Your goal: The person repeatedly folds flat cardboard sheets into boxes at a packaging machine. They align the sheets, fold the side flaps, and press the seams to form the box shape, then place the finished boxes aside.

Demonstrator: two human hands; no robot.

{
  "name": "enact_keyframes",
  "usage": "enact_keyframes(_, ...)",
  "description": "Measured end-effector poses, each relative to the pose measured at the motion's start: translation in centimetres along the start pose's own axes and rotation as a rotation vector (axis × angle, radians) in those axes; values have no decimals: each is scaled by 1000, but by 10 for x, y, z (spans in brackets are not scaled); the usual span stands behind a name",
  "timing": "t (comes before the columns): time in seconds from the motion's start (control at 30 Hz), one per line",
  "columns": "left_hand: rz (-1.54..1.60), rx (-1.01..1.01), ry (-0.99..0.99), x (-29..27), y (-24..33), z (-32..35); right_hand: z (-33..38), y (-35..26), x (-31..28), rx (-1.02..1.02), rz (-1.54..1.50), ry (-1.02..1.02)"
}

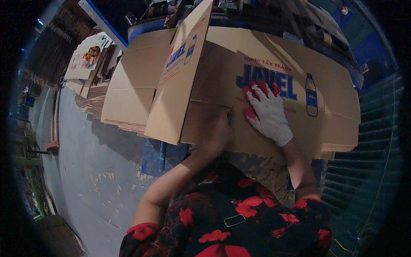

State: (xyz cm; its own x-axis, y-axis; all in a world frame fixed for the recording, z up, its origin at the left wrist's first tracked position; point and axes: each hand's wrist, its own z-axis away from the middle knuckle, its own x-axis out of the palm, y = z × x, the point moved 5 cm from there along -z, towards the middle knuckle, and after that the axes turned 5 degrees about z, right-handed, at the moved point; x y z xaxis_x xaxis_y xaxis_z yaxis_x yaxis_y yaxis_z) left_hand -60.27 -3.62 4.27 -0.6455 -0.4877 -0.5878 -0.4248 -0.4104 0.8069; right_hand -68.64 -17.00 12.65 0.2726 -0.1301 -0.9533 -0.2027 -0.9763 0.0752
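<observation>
A flat, folded brown cardboard box (274, 128) with blue and red print and a drawn bottle lies in front of me on a stack of similar sheets. My right hand (269, 115), in a white glove with red fingertips, rests spread and flat on its printed face. My left hand (220, 132), bare and in shadow, is at the near part of the sheet, its fingers looking curled in. What those fingers hold, if anything, is too dark to make out. Left of centre, a printed cardboard flap (180, 81) stands raised beside my left hand.
Layered cardboard sheets (128, 81) extend to the left under the raised flap. Another stack of cardboard (87, 64) with a coloured picture stands further left. Dark machinery (317, 25) runs along the far side. Cardboard scraps (105, 175) litter the grey floor (77, 141).
</observation>
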Motion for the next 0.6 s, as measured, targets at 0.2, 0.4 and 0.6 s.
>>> enact_keyframes(0.2,-209,462,-624,-60,49,69,7,10,3,18,-9,-63)
enact_keyframes(0.4,-517,76,207,-185,-4,136,64,13,-40,-64,-175,-58)
enact_keyframes(0.6,-639,568,302,-148,-11,49,136,39,-58,139,96,-224)
